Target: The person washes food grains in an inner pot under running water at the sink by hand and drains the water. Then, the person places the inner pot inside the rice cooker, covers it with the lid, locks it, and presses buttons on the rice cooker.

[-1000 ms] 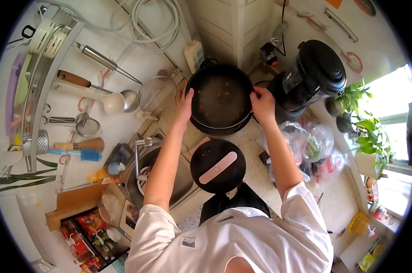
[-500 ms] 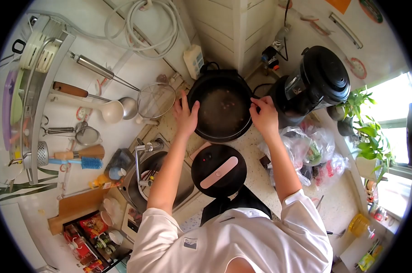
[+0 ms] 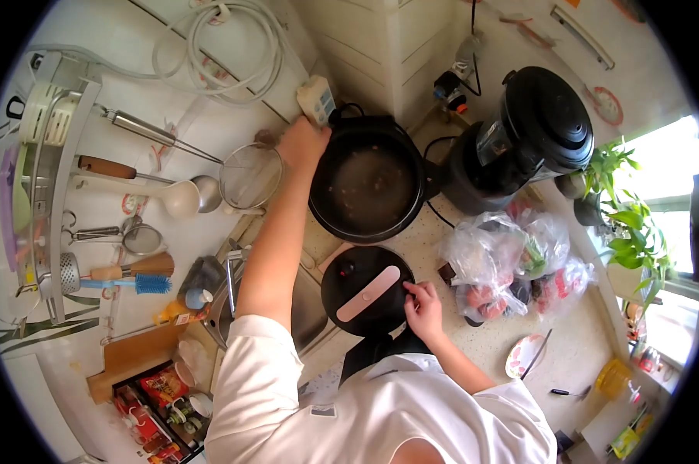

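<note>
A round black electric pan [image 3: 369, 185] stands in the counter corner, with brownish liquid and small bits inside. My left hand [image 3: 303, 145] reaches past its far left rim, beside the white power strip [image 3: 316, 100]. Its fingers are curled, and what they hold is hidden. Nearer my body lies a black lid [image 3: 338, 282] with a pink bar handle [image 3: 369, 295]. My right hand [image 3: 424, 309] is at the lid's right edge, thumb and forefinger bent around the rim.
A tall black appliance [image 3: 546, 124] and plastic bags of produce [image 3: 496, 255] stand right. A small dish [image 3: 525, 356] lies nearer. The sink [image 3: 314, 309] is left, below hanging strainers [image 3: 250, 176] and ladles [image 3: 183, 199]. A yellow oil bottle [image 3: 610, 380] sits far right.
My left hand has moved from the pan's left rim up towards the power strip. My right hand has left the pan's right side and come down to the lid.
</note>
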`<action>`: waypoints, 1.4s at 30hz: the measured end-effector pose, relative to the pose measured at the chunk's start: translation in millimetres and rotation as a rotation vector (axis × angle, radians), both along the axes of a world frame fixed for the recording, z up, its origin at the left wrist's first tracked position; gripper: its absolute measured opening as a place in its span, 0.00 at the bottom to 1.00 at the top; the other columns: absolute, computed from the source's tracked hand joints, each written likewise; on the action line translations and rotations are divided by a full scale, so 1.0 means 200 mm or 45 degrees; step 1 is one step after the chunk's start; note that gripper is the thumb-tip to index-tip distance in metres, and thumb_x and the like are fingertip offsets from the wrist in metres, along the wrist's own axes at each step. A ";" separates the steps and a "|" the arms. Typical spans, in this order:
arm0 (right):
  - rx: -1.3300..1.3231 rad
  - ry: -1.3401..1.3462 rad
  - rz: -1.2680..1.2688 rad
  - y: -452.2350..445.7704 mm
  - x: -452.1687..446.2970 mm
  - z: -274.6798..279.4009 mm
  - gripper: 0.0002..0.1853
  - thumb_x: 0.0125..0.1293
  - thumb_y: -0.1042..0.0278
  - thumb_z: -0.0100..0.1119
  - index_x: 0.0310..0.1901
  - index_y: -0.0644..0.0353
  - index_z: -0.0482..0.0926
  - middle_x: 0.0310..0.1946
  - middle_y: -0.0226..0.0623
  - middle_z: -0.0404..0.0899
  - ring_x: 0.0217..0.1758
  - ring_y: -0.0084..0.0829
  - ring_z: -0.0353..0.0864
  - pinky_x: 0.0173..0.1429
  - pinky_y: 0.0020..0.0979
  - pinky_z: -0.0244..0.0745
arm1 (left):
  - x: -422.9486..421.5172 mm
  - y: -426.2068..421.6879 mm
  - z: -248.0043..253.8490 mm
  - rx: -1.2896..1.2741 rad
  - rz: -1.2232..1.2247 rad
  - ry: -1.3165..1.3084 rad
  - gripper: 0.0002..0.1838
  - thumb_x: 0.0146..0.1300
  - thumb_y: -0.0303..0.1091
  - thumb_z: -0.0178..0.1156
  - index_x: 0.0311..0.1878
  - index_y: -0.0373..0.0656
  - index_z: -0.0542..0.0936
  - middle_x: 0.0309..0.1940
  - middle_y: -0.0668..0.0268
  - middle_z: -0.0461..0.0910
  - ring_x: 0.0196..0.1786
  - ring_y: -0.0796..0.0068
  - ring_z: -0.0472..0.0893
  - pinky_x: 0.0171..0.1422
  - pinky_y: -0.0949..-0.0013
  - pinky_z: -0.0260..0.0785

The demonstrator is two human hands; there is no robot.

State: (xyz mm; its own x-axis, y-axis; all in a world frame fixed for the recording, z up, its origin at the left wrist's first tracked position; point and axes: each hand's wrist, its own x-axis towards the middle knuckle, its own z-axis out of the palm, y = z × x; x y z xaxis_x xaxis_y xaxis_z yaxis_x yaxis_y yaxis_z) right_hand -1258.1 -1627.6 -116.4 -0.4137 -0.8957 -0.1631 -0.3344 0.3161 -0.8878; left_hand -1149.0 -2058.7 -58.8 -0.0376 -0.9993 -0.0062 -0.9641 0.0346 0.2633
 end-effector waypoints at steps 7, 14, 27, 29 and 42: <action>0.180 0.024 0.140 0.19 0.04 -0.06 0.16 0.66 0.77 0.61 0.55 0.60 0.85 0.45 0.41 0.79 0.28 0.30 0.80 0.36 0.31 0.78 | -0.04 -0.03 0.00 0.029 0.135 0.034 0.23 0.53 0.52 0.77 0.45 0.46 0.88 0.43 0.56 0.89 0.49 0.51 0.88 0.50 0.52 0.81; 0.161 0.050 0.063 0.20 -0.01 -0.09 0.15 0.67 0.74 0.62 0.54 0.59 0.86 0.46 0.42 0.81 0.29 0.32 0.84 0.38 0.34 0.81 | -0.04 -0.04 -0.06 -0.016 0.132 0.101 0.23 0.51 0.51 0.78 0.43 0.45 0.88 0.42 0.55 0.89 0.48 0.51 0.88 0.49 0.52 0.81; 0.197 -0.068 0.063 0.25 0.06 -0.14 0.15 0.67 0.75 0.60 0.54 0.60 0.85 0.47 0.44 0.80 0.31 0.35 0.84 0.41 0.35 0.81 | -0.04 -0.03 -0.04 -0.066 0.135 0.177 0.22 0.49 0.48 0.79 0.42 0.41 0.89 0.40 0.51 0.89 0.46 0.49 0.88 0.48 0.53 0.82; 0.190 -0.064 0.061 0.26 0.06 -0.15 0.15 0.67 0.75 0.60 0.54 0.59 0.86 0.47 0.44 0.80 0.31 0.35 0.84 0.41 0.35 0.81 | -0.04 -0.02 -0.04 -0.083 0.130 0.172 0.22 0.49 0.48 0.80 0.40 0.40 0.90 0.39 0.51 0.89 0.45 0.49 0.89 0.48 0.53 0.82; -0.111 0.487 0.388 0.15 0.05 0.01 0.25 0.56 0.75 0.66 0.59 0.55 0.83 0.55 0.40 0.80 0.59 0.46 0.80 0.59 0.45 0.79 | 0.14 0.12 -0.18 -0.300 -0.039 0.762 0.26 0.60 0.42 0.74 0.58 0.36 0.85 0.52 0.47 0.86 0.57 0.52 0.86 0.61 0.58 0.77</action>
